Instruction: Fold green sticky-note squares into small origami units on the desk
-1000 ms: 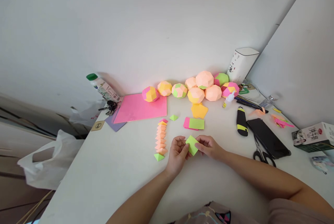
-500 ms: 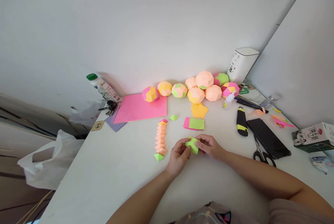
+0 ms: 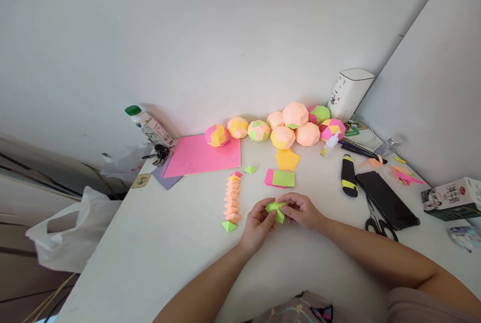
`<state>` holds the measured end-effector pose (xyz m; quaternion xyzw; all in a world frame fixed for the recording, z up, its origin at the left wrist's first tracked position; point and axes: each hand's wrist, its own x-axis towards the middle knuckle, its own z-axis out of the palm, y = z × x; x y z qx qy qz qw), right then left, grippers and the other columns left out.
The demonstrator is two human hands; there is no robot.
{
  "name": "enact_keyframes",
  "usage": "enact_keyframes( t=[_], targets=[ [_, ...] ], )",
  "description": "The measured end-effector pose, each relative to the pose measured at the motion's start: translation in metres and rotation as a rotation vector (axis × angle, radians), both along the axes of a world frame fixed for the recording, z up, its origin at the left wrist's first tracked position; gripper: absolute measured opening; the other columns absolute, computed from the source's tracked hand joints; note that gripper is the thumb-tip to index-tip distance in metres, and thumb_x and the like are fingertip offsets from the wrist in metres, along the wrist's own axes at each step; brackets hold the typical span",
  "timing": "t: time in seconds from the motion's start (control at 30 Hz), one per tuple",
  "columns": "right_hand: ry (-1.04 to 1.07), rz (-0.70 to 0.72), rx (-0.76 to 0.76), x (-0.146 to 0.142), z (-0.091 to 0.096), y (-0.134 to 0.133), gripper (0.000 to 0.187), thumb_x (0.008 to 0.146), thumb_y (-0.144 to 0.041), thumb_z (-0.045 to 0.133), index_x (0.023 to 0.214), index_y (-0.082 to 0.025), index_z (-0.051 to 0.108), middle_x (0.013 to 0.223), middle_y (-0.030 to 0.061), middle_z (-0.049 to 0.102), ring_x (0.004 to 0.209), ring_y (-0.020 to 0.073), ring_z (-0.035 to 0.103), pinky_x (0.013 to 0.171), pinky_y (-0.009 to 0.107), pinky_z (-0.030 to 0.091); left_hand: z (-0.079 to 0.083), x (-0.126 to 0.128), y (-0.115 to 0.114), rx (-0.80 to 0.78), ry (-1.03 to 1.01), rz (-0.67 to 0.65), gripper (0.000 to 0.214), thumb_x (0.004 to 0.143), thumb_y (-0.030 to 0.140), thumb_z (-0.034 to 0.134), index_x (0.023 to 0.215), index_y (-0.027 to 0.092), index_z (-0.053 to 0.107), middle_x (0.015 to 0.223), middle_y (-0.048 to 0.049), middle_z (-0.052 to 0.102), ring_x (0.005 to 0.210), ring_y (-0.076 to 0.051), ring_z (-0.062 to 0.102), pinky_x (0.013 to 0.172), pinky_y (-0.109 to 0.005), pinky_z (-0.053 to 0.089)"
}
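Note:
Between my two hands is a small piece of green folded paper (image 3: 278, 215), bent into creased facets. My left hand (image 3: 257, 223) pinches its left side with thumb and fingers. On its other side my right hand (image 3: 301, 210) grips the edge, the thumb lying over the paper. To the left a column of overlapping folded paper pieces (image 3: 232, 196), mostly peach, runs toward me, with a green folded piece (image 3: 229, 226) at its near end. Beyond my hands lie green and pink paper slips (image 3: 283, 178). Another green folded piece (image 3: 250, 169) sits near the column's far end.
Several faceted paper balls (image 3: 295, 115) stand along the wall, one on a pink sheet (image 3: 203, 160). Yellow paper pentagons (image 3: 287, 160) lie before them. At right are a box cutter (image 3: 349, 175), a phone (image 3: 387, 198), scissors (image 3: 379, 225) and a carton (image 3: 451, 197). A bottle (image 3: 150, 126) stands left.
The green paper has been bent further, its facets now standing out more in relief. My fingers have shifted slightly around it; both hands keep their hold.

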<state>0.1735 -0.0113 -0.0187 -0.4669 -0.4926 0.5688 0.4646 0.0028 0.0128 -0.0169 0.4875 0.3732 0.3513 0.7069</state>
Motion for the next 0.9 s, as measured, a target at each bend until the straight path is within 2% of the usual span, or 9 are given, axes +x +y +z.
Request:
enact_keyframes(
  t=[0.43, 0.9],
  targets=[
    [-0.076, -0.008, 0.031, -0.0008, 0.0005, -0.0012, 0.021, 0.081, -0.033, 0.06, 0.095, -0.017, 0.061, 0.062, -0.0017, 0.055, 0.05, 0.0101, 0.052, 0.049, 0.024, 0.044, 0.0024, 0.0009, -0.0005, -0.003, -0.005, 0.006, 0.04, 0.074, 0.041, 0.065, 0.105, 0.018, 0.054, 0.06, 0.0053, 0.05, 0.048, -0.007, 0.044, 0.046, -0.02, 0.037],
    [-0.102, -0.004, 0.043, -0.0006, -0.0002, -0.0014, 0.023, 0.081, -0.035, 0.059, 0.094, -0.017, 0.061, 0.067, 0.0006, 0.058, 0.051, 0.0102, 0.052, 0.049, 0.024, 0.046, 0.0013, 0.0013, -0.0007, 0.014, 0.014, 0.012, 0.041, 0.073, 0.042, 0.065, 0.104, 0.017, 0.054, 0.059, 0.0051, 0.049, 0.047, -0.007, 0.045, 0.046, -0.021, 0.037]
  ],
)
